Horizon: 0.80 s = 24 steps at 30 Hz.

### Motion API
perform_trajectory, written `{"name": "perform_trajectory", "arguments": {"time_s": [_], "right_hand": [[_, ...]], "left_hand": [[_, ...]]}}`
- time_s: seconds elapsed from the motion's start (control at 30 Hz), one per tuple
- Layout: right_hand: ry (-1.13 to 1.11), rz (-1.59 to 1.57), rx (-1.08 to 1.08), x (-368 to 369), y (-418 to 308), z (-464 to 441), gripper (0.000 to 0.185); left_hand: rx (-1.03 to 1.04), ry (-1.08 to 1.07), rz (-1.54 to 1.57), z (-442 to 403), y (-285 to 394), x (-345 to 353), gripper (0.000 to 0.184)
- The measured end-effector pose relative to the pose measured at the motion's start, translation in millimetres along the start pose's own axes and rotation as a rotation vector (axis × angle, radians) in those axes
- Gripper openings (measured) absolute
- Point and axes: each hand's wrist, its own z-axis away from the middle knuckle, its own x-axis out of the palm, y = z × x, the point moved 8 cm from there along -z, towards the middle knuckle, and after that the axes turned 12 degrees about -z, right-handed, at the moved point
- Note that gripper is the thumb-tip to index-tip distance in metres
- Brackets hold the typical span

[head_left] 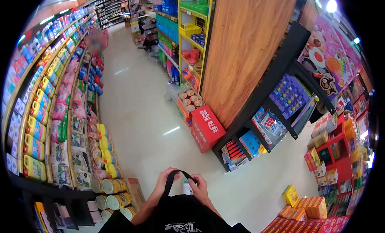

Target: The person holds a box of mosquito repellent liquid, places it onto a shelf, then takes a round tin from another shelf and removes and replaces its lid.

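A black strap forms an arched loop in front of my black top. My left hand is closed around its left side. The fingers of my right hand pinch the strap's other side, a short way to the right. What the strap belongs to cannot be made out against the dark clothing. Behind the loop, low between my hands, shows a small white thing with a green patch, partly hidden.
Shelves of yellow jugs line the left, with large cans below. Ahead, a red box stands against a wooden panel. A black rack of toys and stacked yellow cartons are to the right. A tiled aisle runs ahead.
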Motion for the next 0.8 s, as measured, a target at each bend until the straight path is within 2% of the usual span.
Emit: {"name": "perform_trajectory", "arguments": {"time_s": [0.13,0.23,0.3,0.5,0.53,0.73,0.8], "right_hand": [[-0.039,0.064,0.006,-5.3,-1.2,-15.5,0.015],[-0.087,0.046,0.039,-2.5,5.9,-25.7,0.016],[-0.117,0.066,0.079,-0.8,9.1,-28.5,0.016],[-0.089,0.047,0.04,-1.6,19.1,-40.2,0.015],[-0.083,0.049,0.067,-2.7,21.7,-42.5,0.014],[-0.075,0.071,0.12,6.9,37.2,-69.1,0.016],[-0.042,0.094,0.129,12.6,36.0,-82.2,0.016]], "left_hand": [[-0.077,-0.011,-0.062,-2.1,-2.6,19.9,0.018],[-0.194,0.025,0.026,-1.7,-5.5,18.2,0.014],[-0.228,0.1,-0.025,1.1,-3.1,13.4,0.016],[-0.133,0.317,-0.065,-18.7,-27.7,-13.5,0.017],[-0.072,0.346,0.044,-24.2,-25.1,-15.6,0.018],[-0.142,0.259,0.268,-53.9,-43.5,-13.2,0.015],[-0.188,0.138,0.208,-64.7,-58.2,-11.8,0.014]]}}
